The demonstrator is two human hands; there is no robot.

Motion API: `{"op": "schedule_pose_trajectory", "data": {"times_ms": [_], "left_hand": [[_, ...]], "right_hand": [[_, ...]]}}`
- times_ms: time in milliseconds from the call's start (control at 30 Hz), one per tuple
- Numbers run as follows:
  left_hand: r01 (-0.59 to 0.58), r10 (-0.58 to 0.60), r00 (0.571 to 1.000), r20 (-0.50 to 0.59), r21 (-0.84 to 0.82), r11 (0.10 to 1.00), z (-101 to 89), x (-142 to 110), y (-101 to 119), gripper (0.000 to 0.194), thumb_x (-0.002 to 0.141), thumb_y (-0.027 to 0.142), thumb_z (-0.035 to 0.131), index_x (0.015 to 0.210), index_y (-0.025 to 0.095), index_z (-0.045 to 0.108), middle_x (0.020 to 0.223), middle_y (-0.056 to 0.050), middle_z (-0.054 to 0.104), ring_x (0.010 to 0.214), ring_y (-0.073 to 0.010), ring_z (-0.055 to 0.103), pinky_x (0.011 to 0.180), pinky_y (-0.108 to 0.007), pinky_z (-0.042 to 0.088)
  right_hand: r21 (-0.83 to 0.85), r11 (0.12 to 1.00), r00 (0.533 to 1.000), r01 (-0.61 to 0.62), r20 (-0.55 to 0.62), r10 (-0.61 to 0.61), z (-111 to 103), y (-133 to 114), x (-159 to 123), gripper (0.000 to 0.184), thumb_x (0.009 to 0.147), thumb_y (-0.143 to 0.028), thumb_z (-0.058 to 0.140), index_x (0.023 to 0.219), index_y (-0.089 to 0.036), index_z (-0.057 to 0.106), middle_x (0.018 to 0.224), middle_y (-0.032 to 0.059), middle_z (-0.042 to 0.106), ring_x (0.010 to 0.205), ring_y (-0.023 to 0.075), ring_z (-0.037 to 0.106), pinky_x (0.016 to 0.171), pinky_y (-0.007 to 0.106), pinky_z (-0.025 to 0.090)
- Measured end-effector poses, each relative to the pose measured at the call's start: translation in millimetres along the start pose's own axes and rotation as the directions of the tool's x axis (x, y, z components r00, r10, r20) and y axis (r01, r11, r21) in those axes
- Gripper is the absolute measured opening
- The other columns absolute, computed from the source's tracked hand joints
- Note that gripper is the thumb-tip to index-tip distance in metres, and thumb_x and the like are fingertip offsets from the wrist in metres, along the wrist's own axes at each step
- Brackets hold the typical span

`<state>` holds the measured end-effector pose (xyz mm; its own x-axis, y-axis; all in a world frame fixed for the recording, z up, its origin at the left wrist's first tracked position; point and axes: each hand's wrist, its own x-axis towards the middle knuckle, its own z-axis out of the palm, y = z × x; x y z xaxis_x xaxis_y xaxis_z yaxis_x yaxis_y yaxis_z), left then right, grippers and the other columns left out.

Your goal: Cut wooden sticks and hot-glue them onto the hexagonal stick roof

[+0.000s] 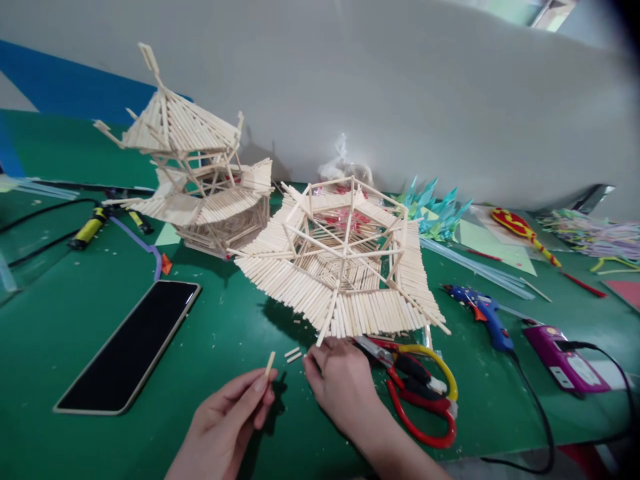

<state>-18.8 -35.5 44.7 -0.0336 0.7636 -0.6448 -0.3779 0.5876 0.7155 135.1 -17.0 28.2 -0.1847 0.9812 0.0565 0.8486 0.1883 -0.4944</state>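
My left hand (233, 417) pinches a short wooden stick (270, 364) upright between thumb and forefinger. To its right, my right hand (343, 380) is lowered to the table with its fingers curled together. Its fingertips reach in by the front edge of a wooden-stick model (373, 313) and are partly hidden, so what they hold cannot be made out. Two short stick pieces (293, 355) lie between the hands. Red-handled scissors (425, 437) rest just right of my right hand, overlapping another cutting tool with red, black and yellow grips (430, 360).
A taller stick pavilion (180, 127) stands at the back left. A phone (130, 347) lies on the left of the green table. On the right are a blue glue gun (495, 320) and a purple power box (565, 360) with a black cable. Teal paper leaves (435, 203) stand behind.
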Motion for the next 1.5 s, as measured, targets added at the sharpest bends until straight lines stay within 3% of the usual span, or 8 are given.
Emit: {"op": "schedule_pose_trajectory", "data": {"times_ms": [267, 433, 567, 700, 967, 1167, 1367, 1500], "left_hand": [[-0.076, 0.076, 0.997, -0.023, -0.011, 0.997, -3.6, 5.6, 2.2, 0.026, 0.054, 0.028, 0.079, 0.076, 0.017, 0.071, 0.063, 0.000, 0.065, 0.060, -0.0095, 0.051, 0.056, -0.015, 0.044], [-0.065, 0.062, 0.996, 0.072, 0.050, 0.997, 3.4, 2.5, 2.3, 0.020, 0.063, 0.029, 0.073, 0.078, 0.016, 0.070, 0.061, 0.001, 0.063, 0.050, -0.0069, 0.046, 0.048, -0.014, 0.039], [-0.053, 0.046, 0.993, 0.109, 0.069, 0.996, 10.7, 0.9, 0.4, 0.019, 0.062, 0.030, 0.073, 0.075, 0.017, 0.069, 0.052, 0.003, 0.058, 0.040, -0.0035, 0.036, 0.041, -0.014, 0.033], [0.018, -0.028, 0.993, 0.115, 0.084, 0.996, 19.7, -1.4, -2.9, 0.024, 0.057, 0.032, 0.076, 0.075, 0.019, 0.070, 0.055, 0.003, 0.056, 0.042, -0.0052, 0.038, 0.042, -0.016, 0.036], [0.021, -0.027, 0.989, 0.145, 0.046, 0.999, 28.4, -4.2, -10.1, 0.022, 0.057, 0.035, 0.076, 0.073, 0.022, 0.070, 0.052, 0.004, 0.054, 0.048, -0.0071, 0.041, 0.043, -0.015, 0.036], [0.007, -0.018, 0.990, 0.139, 0.075, 0.997, 28.8, -6.4, -9.2, 0.021, 0.057, 0.038, 0.076, 0.073, 0.025, 0.070, 0.054, 0.005, 0.057, 0.044, -0.0068, 0.039, 0.045, -0.016, 0.038], [0.042, -0.056, 0.984, 0.172, 0.088, 0.995, 35.2, -7.7, -12.8, 0.020, 0.058, 0.035, 0.075, 0.072, 0.022, 0.069, 0.053, 0.005, 0.055, 0.043, -0.0053, 0.036, 0.041, -0.014, 0.032], [0.021, -0.030, 0.977, 0.212, 0.044, 0.999, 41.8, -7.7, -15.9, 0.021, 0.059, 0.034, 0.074, 0.073, 0.019, 0.069, 0.050, 0.004, 0.053, 0.043, -0.0047, 0.035, 0.040, -0.014, 0.029]], "right_hand": [[-0.011, 0.999, 0.998, 0.053, -0.029, -0.053, -10.9, 4.4, -3.2, 0.016, 0.082, -0.025, 0.051, 0.092, -0.022, 0.063, 0.081, 0.0047, 0.066, 0.076, 0.0195, 0.060, 0.070, 0.028, 0.045], [-0.002, 0.993, 0.980, -0.121, -0.161, 0.119, -47.0, 46.3, -44.5, 0.019, 0.084, -0.023, 0.042, 0.091, -0.019, 0.059, 0.090, 0.0078, 0.063, 0.082, 0.0201, 0.059, 0.071, 0.030, 0.047], [-0.169, 0.955, 0.961, -0.244, -0.178, 0.214, -63.0, 86.4, -80.6, 0.023, 0.082, -0.024, 0.042, 0.102, -0.020, 0.052, 0.100, 0.0101, 0.058, 0.090, 0.0239, 0.056, 0.074, 0.037, 0.047], [-0.204, 0.947, 0.968, -0.248, -0.074, 0.238, -68.1, 105.0, -90.4, 0.026, 0.081, -0.023, 0.041, 0.105, -0.019, 0.049, 0.102, 0.0109, 0.056, 0.092, 0.0237, 0.055, 0.076, 0.037, 0.046], [-0.256, 0.938, 0.946, -0.233, 0.164, 0.280, -81.5, 89.8, -70.7, 0.050, 0.059, -0.014, 0.047, 0.108, -0.009, 0.049, 0.102, 0.0163, 0.055, 0.093, 0.0284, 0.053, 0.079, 0.041, 0.043], [-0.325, 0.913, 0.950, -0.247, 0.103, 0.293, -76.6, 87.7, -74.2, 0.048, 0.060, -0.015, 0.045, 0.107, -0.006, 0.046, 0.099, 0.0188, 0.053, 0.082, 0.0295, 0.056, 0.069, 0.042, 0.046], [-0.175, 0.964, 0.980, -0.199, -0.029, 0.197, -84.9, 87.0, -98.2, 0.041, 0.067, -0.017, 0.049, 0.107, -0.019, 0.040, 0.103, 0.0120, 0.051, 0.086, 0.0226, 0.058, 0.071, 0.034, 0.050], [-0.068, 0.986, 0.989, -0.149, 0.007, 0.150, -87.5, 79.8, -108.7, 0.036, 0.071, -0.026, 0.056, 0.104, -0.023, 0.041, 0.096, 0.0083, 0.056, 0.082, 0.0201, 0.061, 0.068, 0.030, 0.052]]}}
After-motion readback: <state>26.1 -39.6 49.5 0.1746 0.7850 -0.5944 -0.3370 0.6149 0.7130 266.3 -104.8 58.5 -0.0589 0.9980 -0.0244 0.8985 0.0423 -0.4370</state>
